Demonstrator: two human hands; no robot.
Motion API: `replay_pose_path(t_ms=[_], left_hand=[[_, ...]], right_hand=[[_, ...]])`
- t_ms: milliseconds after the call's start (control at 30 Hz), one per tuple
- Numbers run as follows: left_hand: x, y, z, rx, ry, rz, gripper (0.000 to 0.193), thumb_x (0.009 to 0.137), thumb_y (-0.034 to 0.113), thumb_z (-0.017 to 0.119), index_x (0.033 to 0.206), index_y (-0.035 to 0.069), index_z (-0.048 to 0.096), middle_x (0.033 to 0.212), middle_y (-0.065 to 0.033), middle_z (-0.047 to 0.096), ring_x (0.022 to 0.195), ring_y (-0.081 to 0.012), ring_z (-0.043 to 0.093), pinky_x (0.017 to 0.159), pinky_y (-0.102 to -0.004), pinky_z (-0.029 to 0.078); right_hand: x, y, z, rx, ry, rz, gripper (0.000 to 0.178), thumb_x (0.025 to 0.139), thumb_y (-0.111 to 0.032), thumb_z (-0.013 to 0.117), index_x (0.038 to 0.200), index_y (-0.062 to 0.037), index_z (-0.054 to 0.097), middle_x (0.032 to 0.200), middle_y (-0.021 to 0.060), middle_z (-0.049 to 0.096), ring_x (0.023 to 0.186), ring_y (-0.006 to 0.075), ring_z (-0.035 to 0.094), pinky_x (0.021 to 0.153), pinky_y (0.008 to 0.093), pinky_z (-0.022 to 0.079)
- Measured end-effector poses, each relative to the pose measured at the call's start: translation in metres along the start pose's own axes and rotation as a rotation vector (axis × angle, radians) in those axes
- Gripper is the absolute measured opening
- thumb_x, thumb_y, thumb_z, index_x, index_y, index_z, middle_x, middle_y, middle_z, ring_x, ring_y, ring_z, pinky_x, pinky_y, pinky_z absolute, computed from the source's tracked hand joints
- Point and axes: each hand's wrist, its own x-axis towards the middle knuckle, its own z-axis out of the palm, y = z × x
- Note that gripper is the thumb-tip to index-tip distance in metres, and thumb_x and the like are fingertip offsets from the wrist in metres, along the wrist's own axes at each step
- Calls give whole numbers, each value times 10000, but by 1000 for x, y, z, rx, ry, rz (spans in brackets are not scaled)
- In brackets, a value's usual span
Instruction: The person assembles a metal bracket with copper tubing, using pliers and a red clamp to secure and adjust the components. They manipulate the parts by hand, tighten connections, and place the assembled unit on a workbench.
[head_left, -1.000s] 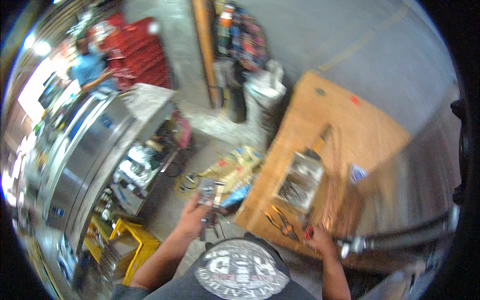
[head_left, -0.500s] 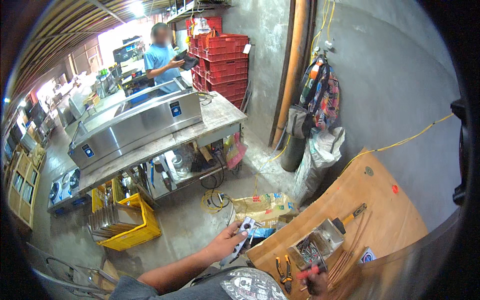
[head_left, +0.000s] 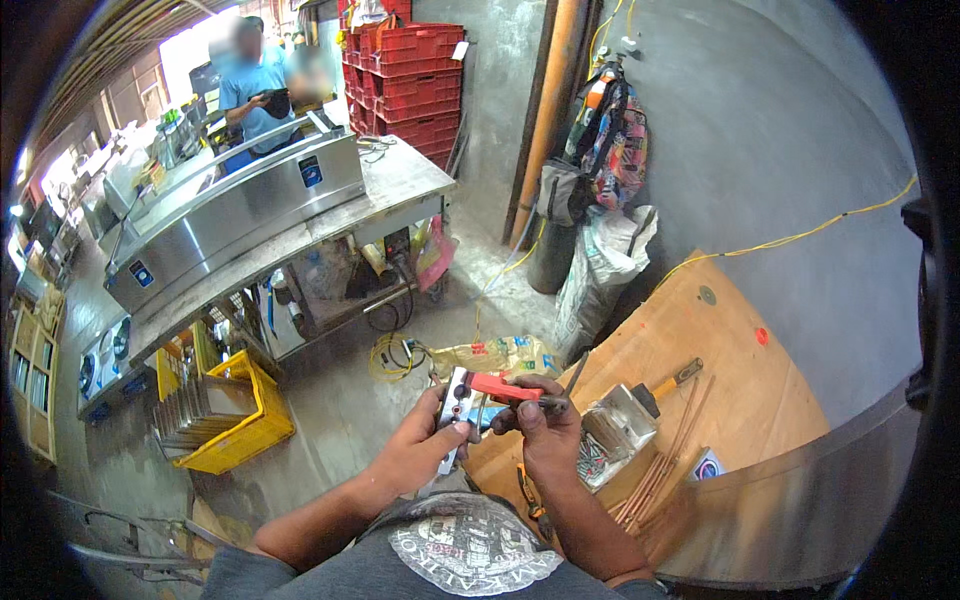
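My left hand point(head_left: 425, 435) grips a narrow silver metal bar with round holes point(head_left: 455, 408), tilted up in front of my chest. Close against it, my right hand point(head_left: 545, 425) is closed around a red-handled tool point(head_left: 505, 388). The tool's red part points left across the top of the bar, and a dark thin rod point(head_left: 577, 370) sticks up by my right fingers. Its exact kind is unclear. Below my right forearm, orange-and-black pliers point(head_left: 532, 500) lie on the wooden board point(head_left: 640, 335), partly hidden. An open box of screws point(head_left: 622, 412) sits right of my hand.
A hammer point(head_left: 668, 385) and several copper rods point(head_left: 668, 462) lie beside the box. Ahead stands a workbench point(head_left: 405, 180) with a long steel housing point(head_left: 240, 215). A yellow crate point(head_left: 250, 425) of metal plates is on the floor at left. A co-worker point(head_left: 258, 85) stands behind the bench.
My right hand has lifted the red-handled tool from over the board and brought it to the metal bar in my left hand. The view has shifted toward the right.
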Motion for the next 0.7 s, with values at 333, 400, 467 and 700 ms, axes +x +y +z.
replay_pose_path(t_ms=[333, 400, 467, 700], left_hand=[[3, -11, 8, 56, 32, 89, 510, 944, 124, 546, 1378, 14, 302, 1006, -54, 548, 790, -99, 523, 675, -254, 454], [6, -13, 8, 83, 43, 106, 539, 924, 126, 578, 1376, 16, 306, 994, -47, 545, 797, -92, 523, 670, -253, 455], [8, -12, 11, 86, 60, 126, 563, 902, 122, 612, 1369, 19, 314, 976, -38, 542, 795, -82, 524, 657, -248, 455], [7, -9, 13, 47, 96, 61, 540, 849, 90, 681, 1292, 11, 383, 932, -23, 543, 749, -57, 526, 607, -219, 449]], right_hand=[[-16, -11, -5, 2, 90, -31, 440, 908, -346, 643, 1183, -28, 515, 985, 136, 651, 727, 199, 642, 554, 330, 540], [-22, -17, -3, 85, 43, 23, 444, 909, -344, 643, 1193, -32, 504, 998, 134, 646, 750, 202, 642, 561, 332, 541], [-24, -18, -2, 136, 27, 50, 460, 917, -342, 633, 1219, -30, 480, 997, 132, 639, 741, 192, 638, 579, 324, 538], [-19, -7, -6, 42, 131, -12, 507, 910, -188, 652, 1320, -30, 401, 1036, 102, 604, 823, 157, 619, 726, 302, 530]])
